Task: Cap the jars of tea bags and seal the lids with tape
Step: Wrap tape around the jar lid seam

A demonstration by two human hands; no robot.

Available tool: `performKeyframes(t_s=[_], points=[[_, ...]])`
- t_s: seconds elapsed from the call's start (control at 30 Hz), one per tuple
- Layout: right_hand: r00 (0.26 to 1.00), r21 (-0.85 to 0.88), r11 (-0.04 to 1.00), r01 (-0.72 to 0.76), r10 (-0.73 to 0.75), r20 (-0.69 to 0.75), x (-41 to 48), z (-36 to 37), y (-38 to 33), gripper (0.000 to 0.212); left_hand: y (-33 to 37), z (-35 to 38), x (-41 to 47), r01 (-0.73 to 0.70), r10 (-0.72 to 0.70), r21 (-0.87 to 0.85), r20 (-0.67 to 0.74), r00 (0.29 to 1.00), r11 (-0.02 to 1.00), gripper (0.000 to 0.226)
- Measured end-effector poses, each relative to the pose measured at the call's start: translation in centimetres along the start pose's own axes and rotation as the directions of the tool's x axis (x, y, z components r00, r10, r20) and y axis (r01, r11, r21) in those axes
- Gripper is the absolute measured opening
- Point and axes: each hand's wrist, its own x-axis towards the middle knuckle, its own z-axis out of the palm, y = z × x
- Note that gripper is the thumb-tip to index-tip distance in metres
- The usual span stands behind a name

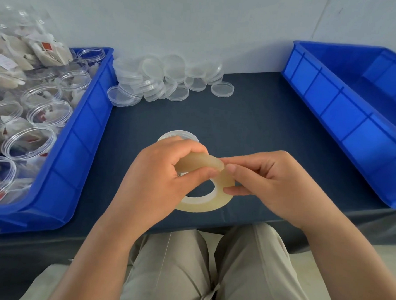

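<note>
Holding a roll of clear tape (203, 203) just above the near edge of the dark tabletop (250, 120), the person works with both hands close together. The left hand (159, 177) grips the roll's upper left part, fingers curled over the top and thumb pressed on its face. The right hand (270, 182) pinches the roll's right side, thumb and fingertips meeting at the outer edge. Whether a loose tape end is lifted cannot be told.

Just behind the left hand stands a jar (178, 135) with a pale lid on it, mostly hidden by the fingers. A pile of clear lids (164, 78) lies at the back of the tabletop by the wall. To the left, a blue bin (79, 144) holds open jars of tea bags (49, 114). Another blue bin (330, 105) sits at the right.
</note>
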Motion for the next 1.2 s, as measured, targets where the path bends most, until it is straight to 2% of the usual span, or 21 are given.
performKeyframes(t_s=[0.1,0.27,0.43,0.6,0.77,0.97,1.13,1.2], points=[[0.999,-0.162,0.987,-0.011,0.005,-0.035,-0.07,0.31,-0.04,0.039,-0.06,0.04,-0.10,0.027,-0.027,-0.010,-0.005,1.000,1.000,0.020],[0.994,-0.179,0.983,0.026,-0.044,-0.098,-0.11,0.36,-0.13,0.023,0.08,0.10,-0.21,0.046,-0.046,0.031,-0.026,0.999,0.998,0.027],[0.998,-0.228,0.973,0.036,-0.049,-0.050,-0.13,0.47,-0.82,0.030,-0.04,0.06,-0.27,0.084,-0.084,0.035,-0.015,0.996,0.996,0.026],[0.994,-0.348,0.937,0.030,-0.063,-0.084,-0.07,0.84,-0.59,0.036,-0.20,0.29,-0.55,0.123,-0.123,0.062,0.002,0.992,0.991,0.025],[0.999,-0.263,0.965,0.007,-0.017,-0.036,-0.07,0.52,-0.47,0.025,-0.23,0.08,-0.66,0.127,-0.128,0.083,0.005,0.992,0.988,0.025],[0.996,-0.376,0.926,0.045,-0.069,-0.050,0.20,0.54,-0.15,0.028,-0.05,0.18,-0.59,0.138,-0.140,0.097,0.018,0.990,0.986,0.025],[0.999,-0.296,0.954,0.041,-0.047,-0.013,0.08,0.34,-0.24,0.027,0.05,0.02,-0.64,0.164,-0.167,0.083,0.028,0.986,0.983,0.026],[0.999,-0.319,0.947,0.046,-0.052,-0.011,0.13,0.33,-0.05,0.032,0.13,0.09,-0.65,0.173,-0.177,0.090,0.036,0.984,0.981,0.025]])
